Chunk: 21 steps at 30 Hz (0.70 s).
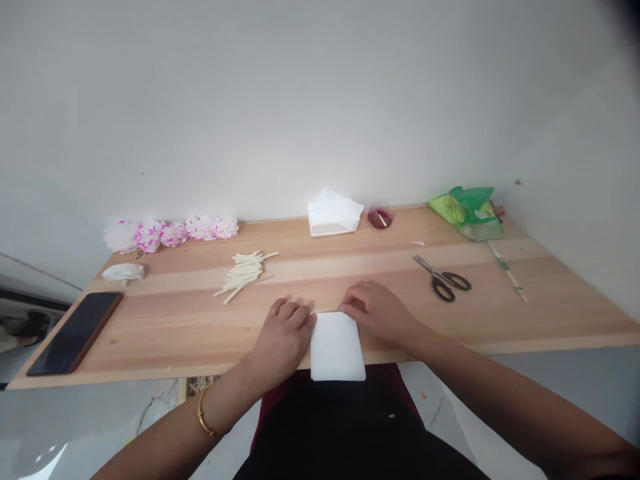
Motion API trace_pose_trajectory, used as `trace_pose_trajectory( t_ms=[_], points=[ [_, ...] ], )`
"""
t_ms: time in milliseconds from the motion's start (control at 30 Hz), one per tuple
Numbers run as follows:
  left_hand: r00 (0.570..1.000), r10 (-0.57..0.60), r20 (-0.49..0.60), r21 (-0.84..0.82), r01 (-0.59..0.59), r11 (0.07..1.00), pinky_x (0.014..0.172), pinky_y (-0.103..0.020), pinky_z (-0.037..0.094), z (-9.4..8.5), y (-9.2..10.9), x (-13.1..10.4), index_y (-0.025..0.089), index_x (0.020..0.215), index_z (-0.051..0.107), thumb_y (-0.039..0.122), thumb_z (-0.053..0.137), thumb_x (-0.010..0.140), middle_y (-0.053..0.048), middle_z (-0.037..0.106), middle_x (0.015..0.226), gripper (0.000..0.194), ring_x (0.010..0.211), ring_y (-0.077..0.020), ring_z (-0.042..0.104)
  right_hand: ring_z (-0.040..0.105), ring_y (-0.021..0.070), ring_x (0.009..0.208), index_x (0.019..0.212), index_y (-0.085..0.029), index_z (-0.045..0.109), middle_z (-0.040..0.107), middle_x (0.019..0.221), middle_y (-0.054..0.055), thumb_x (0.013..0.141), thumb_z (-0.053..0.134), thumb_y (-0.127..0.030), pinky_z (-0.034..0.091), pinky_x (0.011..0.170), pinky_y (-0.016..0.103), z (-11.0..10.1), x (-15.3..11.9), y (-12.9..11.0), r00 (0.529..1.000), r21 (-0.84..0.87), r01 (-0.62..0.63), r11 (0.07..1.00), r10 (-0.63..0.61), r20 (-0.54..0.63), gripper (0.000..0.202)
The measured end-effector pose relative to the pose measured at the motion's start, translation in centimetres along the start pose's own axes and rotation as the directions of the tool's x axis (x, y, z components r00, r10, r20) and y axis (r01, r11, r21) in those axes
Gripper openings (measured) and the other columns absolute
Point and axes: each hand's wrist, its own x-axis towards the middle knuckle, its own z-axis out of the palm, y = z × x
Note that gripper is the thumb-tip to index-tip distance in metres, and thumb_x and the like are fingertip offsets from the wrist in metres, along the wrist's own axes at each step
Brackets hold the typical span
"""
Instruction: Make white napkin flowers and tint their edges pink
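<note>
Currently, one white paper (337,347) is overhanging the surface (185,340) at its near edge. Left hand (284,339) and right hand (380,312) are pinching the paper's far corners.

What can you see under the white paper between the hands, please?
Wooden table shows around the far part of the white paper; its near end juts past the edge, above dark clothing. Anything directly beneath is covered.

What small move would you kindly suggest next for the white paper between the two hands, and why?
Perhaps slide the white paper slightly farther onto the wooden table: its near edge appears to extend past the table's front edge, and the left hand and right hand are both at its far corners.
</note>
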Motion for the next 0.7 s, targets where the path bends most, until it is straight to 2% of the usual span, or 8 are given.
trace_pose_trajectory(
  t_ms=[200,367,467,567,633,700],
  points=[
    [0.999,-0.033,-0.001,-0.070,0.033,0.997,0.100,-0.047,0.034,0.1,0.0,-0.1,0.017,0.108,0.061,0.015,0.050,0.086,-0.009,0.061,0.108,0.025,0.099,-0.0231,0.051,0.055,0.0191,0.083,0.074,-0.018,0.063,0.064,0.080,0.004,0.081,0.063,-0.023,0.037,0.077,0.031,0.5,0.2,0.7,0.994,-0.091,-0.008,0.996,0.018,0.104,0.008],
    [0.998,-0.069,0.001,-0.285,0.066,0.956,0.088,-0.042,0.044,-0.4,-0.8,0.2,0.020,0.106,0.064,0.016,0.046,0.087,-0.008,0.063,0.103,0.026,0.097,-0.0223,0.055,0.054,0.0210,0.086,0.074,-0.018,0.061,0.063,0.085,0.005,0.082,0.062,-0.021,0.037,0.077,0.033,-0.1,0.0,-0.2,0.985,-0.157,-0.024,0.987,0.050,0.164,0.008],
    [0.986,-0.165,-0.006,-0.452,0.144,0.880,0.086,-0.039,0.047,-0.6,-1.3,0.8,0.020,0.106,0.064,0.021,0.047,0.088,-0.009,0.063,0.106,0.024,0.098,-0.0215,0.057,0.053,0.0220,0.088,0.073,-0.018,0.060,0.062,0.086,0.005,0.084,0.059,-0.019,0.037,0.076,0.034,-0.2,-0.1,-0.5,0.984,-0.187,-0.011,0.982,0.044,0.171,0.010],
    [0.961,-0.276,-0.012,-0.582,0.218,0.784,0.091,-0.039,0.046,-0.7,-1.2,1.9,0.021,0.115,0.060,0.032,0.058,0.084,-0.009,0.062,0.112,0.032,0.105,-0.0228,0.056,0.053,0.0214,0.088,0.077,-0.017,0.058,0.062,0.088,0.006,0.087,0.055,-0.018,0.038,0.077,0.033,0.0,-0.3,-0.4,0.992,-0.201,0.078,0.976,-0.056,0.114,0.011],
    [0.950,-0.308,0.041,-0.658,0.258,0.708,0.089,-0.037,0.047,-0.8,-0.9,2.7,0.022,0.118,0.059,0.037,0.065,0.079,-0.007,0.065,0.107,0.041,0.101,-0.0218,0.059,0.053,0.0208,0.084,0.079,-0.015,0.057,0.062,0.085,0.007,0.089,0.052,-0.018,0.038,0.079,0.034,0.1,-0.6,-0.2,0.989,-0.230,0.144,0.962,-0.133,0.064,0.012],
    [0.943,-0.310,0.124,-0.714,0.301,0.631,0.080,-0.031,0.049,-1.1,-0.5,3.4,0.022,0.108,0.064,0.036,0.065,0.079,-0.004,0.067,0.095,0.033,0.089,-0.0188,0.062,0.054,0.0207,0.080,0.078,-0.015,0.057,0.061,0.080,0.007,0.091,0.049,-0.018,0.038,0.079,0.035,0.0,-0.8,-0.1,0.980,-0.265,0.198,0.944,-0.195,0.039,0.015]
  ],
)
